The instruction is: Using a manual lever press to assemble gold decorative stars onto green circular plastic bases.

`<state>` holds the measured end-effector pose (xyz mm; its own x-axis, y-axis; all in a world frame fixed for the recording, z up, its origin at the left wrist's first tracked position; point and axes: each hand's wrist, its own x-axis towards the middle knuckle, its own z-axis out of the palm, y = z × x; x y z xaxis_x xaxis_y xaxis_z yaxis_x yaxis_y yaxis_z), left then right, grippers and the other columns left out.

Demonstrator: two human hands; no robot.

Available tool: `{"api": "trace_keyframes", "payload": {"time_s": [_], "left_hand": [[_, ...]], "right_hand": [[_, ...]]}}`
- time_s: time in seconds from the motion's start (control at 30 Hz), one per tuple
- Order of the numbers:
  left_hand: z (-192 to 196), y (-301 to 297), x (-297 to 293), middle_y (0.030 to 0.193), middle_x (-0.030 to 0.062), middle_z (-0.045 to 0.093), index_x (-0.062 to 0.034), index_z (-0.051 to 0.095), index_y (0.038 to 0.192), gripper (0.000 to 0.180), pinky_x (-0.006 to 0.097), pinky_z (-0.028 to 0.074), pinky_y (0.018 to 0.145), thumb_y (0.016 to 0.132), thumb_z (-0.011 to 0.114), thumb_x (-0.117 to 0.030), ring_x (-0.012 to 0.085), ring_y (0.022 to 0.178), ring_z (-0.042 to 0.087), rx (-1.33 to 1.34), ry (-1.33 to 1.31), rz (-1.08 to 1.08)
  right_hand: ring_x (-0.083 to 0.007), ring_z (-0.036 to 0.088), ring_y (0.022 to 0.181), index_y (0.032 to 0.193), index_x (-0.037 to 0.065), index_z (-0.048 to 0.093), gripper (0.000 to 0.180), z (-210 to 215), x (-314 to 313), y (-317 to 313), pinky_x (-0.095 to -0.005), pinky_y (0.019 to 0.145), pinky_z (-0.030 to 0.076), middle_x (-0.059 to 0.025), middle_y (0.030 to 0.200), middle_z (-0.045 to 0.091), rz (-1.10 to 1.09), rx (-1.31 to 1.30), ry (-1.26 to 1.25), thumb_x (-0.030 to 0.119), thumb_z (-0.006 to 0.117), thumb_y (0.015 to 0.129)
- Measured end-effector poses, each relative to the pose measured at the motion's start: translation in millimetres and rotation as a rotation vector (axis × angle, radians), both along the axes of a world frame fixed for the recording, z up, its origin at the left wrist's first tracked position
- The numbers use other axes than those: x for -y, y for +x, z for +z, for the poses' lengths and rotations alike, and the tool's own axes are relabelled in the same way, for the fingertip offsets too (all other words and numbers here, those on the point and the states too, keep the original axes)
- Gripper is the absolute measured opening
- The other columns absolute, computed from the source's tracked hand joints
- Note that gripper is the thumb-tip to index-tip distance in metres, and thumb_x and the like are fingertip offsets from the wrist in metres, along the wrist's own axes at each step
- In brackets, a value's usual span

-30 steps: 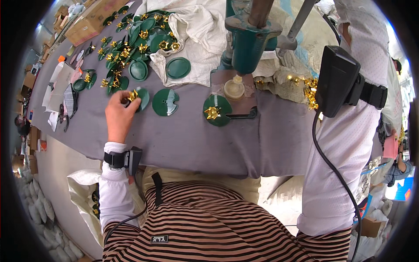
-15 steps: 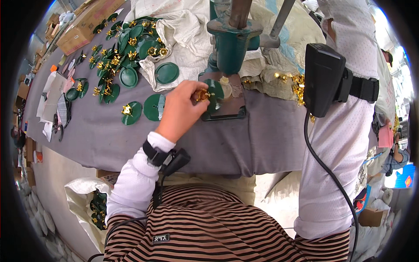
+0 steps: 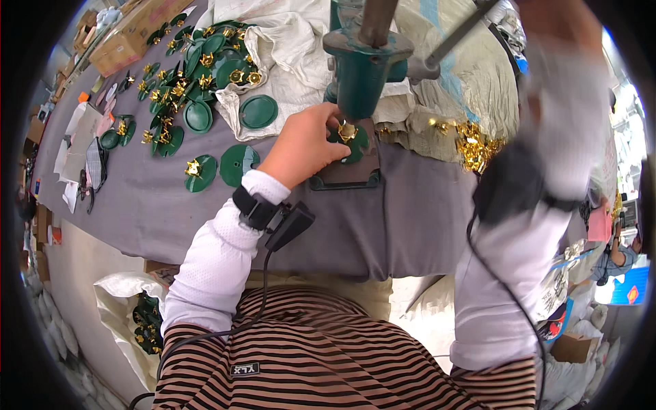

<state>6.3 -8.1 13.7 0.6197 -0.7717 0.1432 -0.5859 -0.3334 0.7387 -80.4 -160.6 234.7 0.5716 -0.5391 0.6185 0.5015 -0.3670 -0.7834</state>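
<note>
My left hand [image 3: 301, 143] reaches to the base of a green hand press [image 3: 365, 61]. Its fingertips pinch a green disc with a gold flower piece [image 3: 355, 140] lying on the press's dark base plate [image 3: 348, 179], right under the ram. My right arm [image 3: 547, 137] is raised along the right side and blurred by motion. Its hand sits at the top rim near the press's lever rod [image 3: 465, 27], and its grip is unclear.
A plain green disc [image 3: 239, 164] and one with a gold flower [image 3: 198, 171] lie on the grey table left of my hand. A heap of discs [image 3: 198, 75] sits beside white cloth [image 3: 287, 55]. Loose gold flowers [image 3: 475, 140] lie right of the press. A bag of discs [image 3: 147, 321] is below.
My left hand moved right from the discs on the table to the disc under the press. My right arm swung upward and is now blurred.
</note>
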Motion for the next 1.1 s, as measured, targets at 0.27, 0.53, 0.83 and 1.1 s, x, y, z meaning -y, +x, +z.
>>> {"api": "trace_keyframes", "payload": {"time_s": [0.27,0.53,0.83,1.1], "left_hand": [[-14,-10,-2,0.097,0.0166,0.064,-0.0012,0.059,0.104,0.042,0.040,0.048,0.084,0.066,0.076,-0.010,0.0359,0.096,0.059,0.029,-0.226,0.035],[-23,-18,13,0.086,0.0171,0.063,-0.0006,0.059,0.099,0.040,0.043,0.048,0.074,0.071,0.078,-0.021,0.0365,0.085,0.059,0.077,-0.186,0.143],[-2,-5,-45,0.082,0.0116,0.070,-0.0008,0.058,0.115,0.041,0.033,0.053,0.067,0.078,0.071,-0.013,0.0250,0.073,0.068,-0.081,-0.338,0.167],[-16,-9,-39,0.111,0.0148,0.062,-0.0021,0.052,0.126,0.068,0.037,0.048,0.087,0.071,0.082,-0.027,0.0272,0.106,0.058,0.059,-0.341,0.078]], "right_hand": [[-0.0214,0.058,0.062,0.070,0.007,0.064,0.014,-208,-28,-141,-0.0458,0.084,0.048,-0.0045,0.069,0.060,0.057,0.007,-0.606,0.016,0.063,0.080],[-0.0188,0.046,0.057,0.079,0.000,0.057,0.036,-68,9,-96,-0.0388,0.069,0.046,-0.0047,0.059,0.045,0.457,0.132,-0.382,0.028,0.042,0.097],[-0.0124,0.047,0.068,0.121,-0.009,0.052,0.033,24,64,66,-0.0227,0.052,0.040,-0.0026,0.078,0.048,0.122,-0.161,0.080,0.008,0.039,0.096],[-0.0104,0.049,0.061,0.096,0.005,0.054,0.009,15,87,81,-0.0210,0.044,0.034,-0.0005,0.072,0.051,0.348,-0.110,0.151,0.012,0.049,0.094]]}}
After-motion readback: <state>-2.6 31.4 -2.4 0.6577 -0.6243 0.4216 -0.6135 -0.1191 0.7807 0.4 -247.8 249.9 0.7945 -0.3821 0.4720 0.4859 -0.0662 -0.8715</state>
